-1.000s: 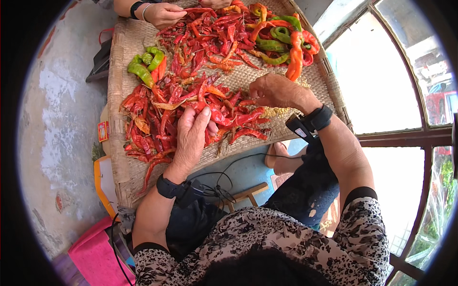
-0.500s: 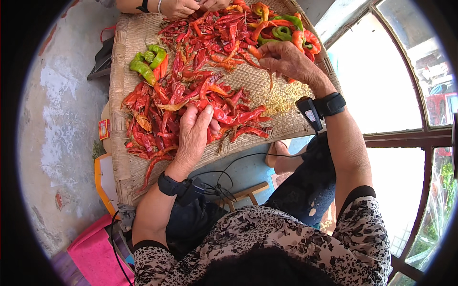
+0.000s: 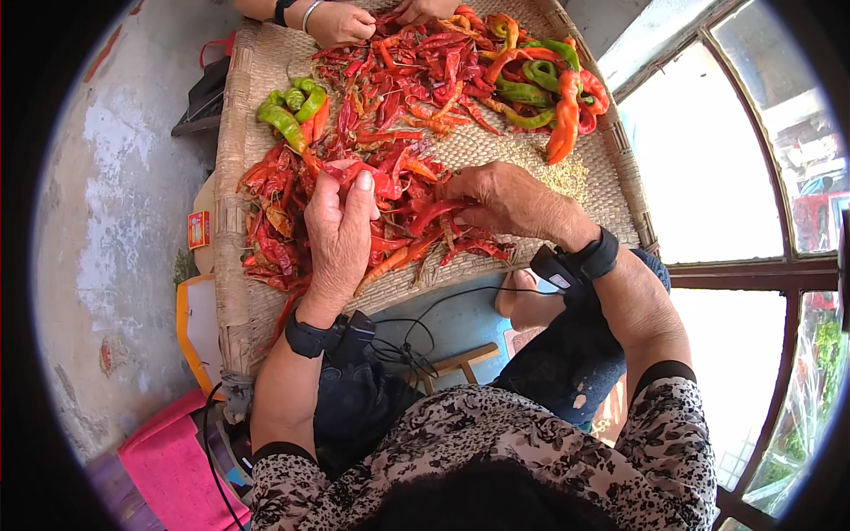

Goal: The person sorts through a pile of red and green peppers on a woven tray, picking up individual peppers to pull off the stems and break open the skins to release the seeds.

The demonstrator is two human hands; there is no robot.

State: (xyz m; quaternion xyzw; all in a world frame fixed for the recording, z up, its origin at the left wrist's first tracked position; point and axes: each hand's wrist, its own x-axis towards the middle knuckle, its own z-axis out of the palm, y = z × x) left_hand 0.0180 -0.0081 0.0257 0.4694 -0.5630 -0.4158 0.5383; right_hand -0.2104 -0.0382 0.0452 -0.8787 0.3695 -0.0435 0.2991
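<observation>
Near the tray's front, my left hand [image 3: 339,234] is closed, thumb and fingers pinching a red chili pepper [image 3: 382,183] above a heap of dried red chili peppers [image 3: 282,257]. My right hand [image 3: 522,205] reaches in from the right over the same heap. Its fingers are curled around the end of another red chili pepper [image 3: 431,215], and its fingertips are partly hidden. All of this lies on a large woven tray [image 3: 226,168]. Pale yellow seeds [image 3: 567,177] are scattered beside my right hand.
Green peppers [image 3: 288,124] lie on the heap's left; fresh red and green peppers [image 3: 531,93] fill the far right corner. Across the tray, another person's hands [image 3: 341,24] work at a far chili heap [image 3: 425,62]. A window [image 3: 708,150] stands right, a wall [image 3: 115,221] left.
My right hand has come from beside the fresh peppers toward me and left, down to the near heap. My left hand has shifted slightly left and away from me, still pinching a red chili.
</observation>
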